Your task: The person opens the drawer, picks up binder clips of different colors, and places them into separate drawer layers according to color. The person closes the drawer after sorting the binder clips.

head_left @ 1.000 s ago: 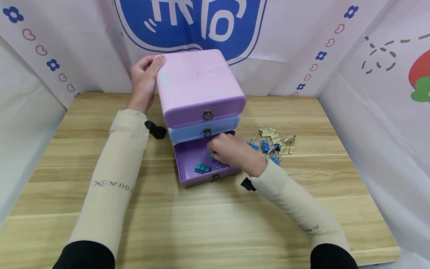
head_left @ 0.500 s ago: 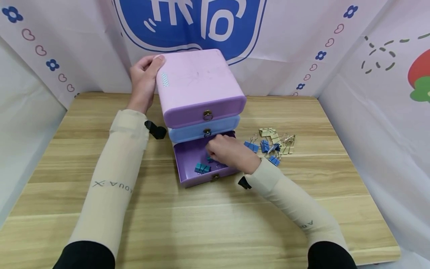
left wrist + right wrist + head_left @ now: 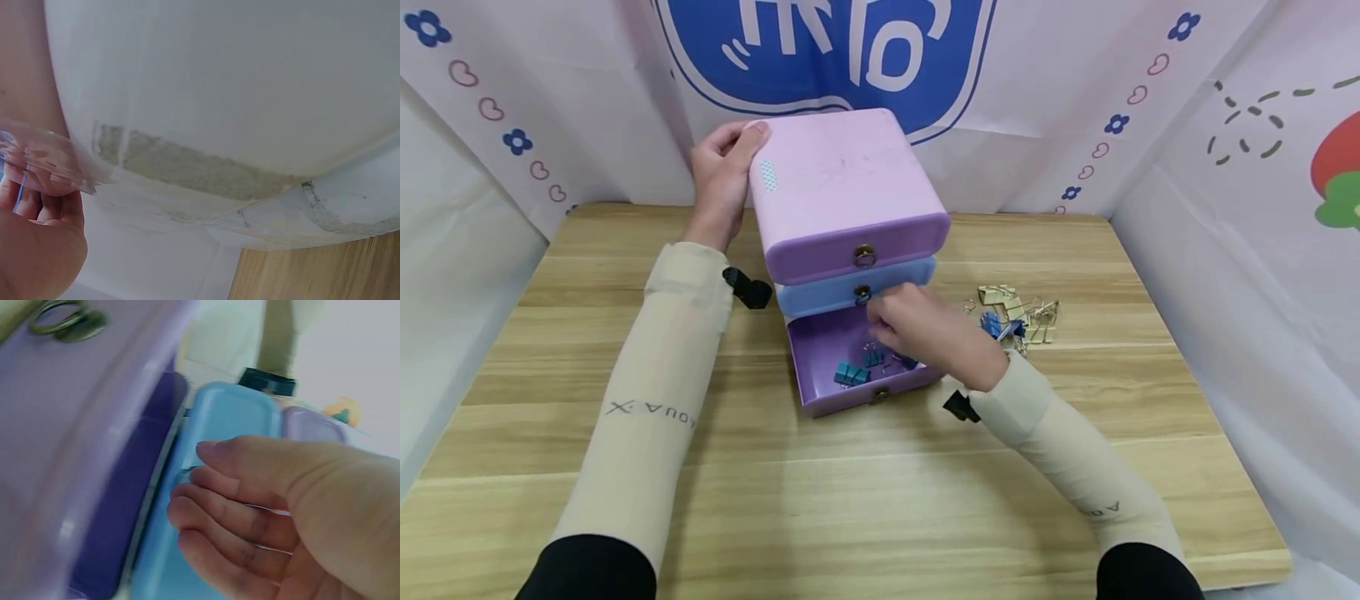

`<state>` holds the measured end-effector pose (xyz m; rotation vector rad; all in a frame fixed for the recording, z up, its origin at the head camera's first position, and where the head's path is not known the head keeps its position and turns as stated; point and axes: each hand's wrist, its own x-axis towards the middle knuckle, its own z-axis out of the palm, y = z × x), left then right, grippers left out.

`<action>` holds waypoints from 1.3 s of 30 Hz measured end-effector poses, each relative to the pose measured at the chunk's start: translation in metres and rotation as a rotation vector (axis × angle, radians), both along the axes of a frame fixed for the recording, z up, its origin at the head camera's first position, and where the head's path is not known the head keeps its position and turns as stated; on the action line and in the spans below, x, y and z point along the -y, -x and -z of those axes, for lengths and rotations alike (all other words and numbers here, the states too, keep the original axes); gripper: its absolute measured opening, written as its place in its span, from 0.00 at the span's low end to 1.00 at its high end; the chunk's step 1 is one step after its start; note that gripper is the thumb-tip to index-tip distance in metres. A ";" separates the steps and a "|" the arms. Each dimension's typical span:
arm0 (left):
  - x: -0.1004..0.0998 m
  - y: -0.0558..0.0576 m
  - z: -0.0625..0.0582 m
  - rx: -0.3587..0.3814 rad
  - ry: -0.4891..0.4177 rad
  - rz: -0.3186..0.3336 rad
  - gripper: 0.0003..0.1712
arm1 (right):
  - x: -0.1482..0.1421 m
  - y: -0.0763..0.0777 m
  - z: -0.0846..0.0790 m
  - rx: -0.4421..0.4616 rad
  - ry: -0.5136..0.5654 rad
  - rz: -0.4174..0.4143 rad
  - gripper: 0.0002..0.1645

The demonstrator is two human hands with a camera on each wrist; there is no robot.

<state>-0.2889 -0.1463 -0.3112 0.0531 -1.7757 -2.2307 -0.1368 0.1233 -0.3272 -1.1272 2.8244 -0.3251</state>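
Right fingers: loosely curled, thumb tip apart from the fingertips, nothing visibly held. The right hand (image 3: 928,329) is over the right part of an open purple plastic drawer (image 3: 831,405), lowest in a pale-pink-topped, round-cornered plastic cabinet (image 3: 842,171). Left fingers: curled around the cabinet's far left corner, thumb on top.

Step in hand (judged): clip handling at the drawer, with the left hand (image 3: 718,179) steadying the cabinet. The next move calls for clearance over the drawer's right wall and firm left-hand support.

Inside the drawer: two teal metal binder clips (image 3: 852,373), near and towards the middle, plus a dark blue one partly hidden by the right hand. Right of the cabinet: a jumbled pile of blue and pale-gold metal binder clips (image 3: 997,295) on the wood-grain table (image 3: 820,508).
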 end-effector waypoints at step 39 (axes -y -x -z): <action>0.001 0.003 0.001 0.004 0.004 0.000 0.10 | -0.015 -0.101 0.048 0.026 0.259 0.432 0.08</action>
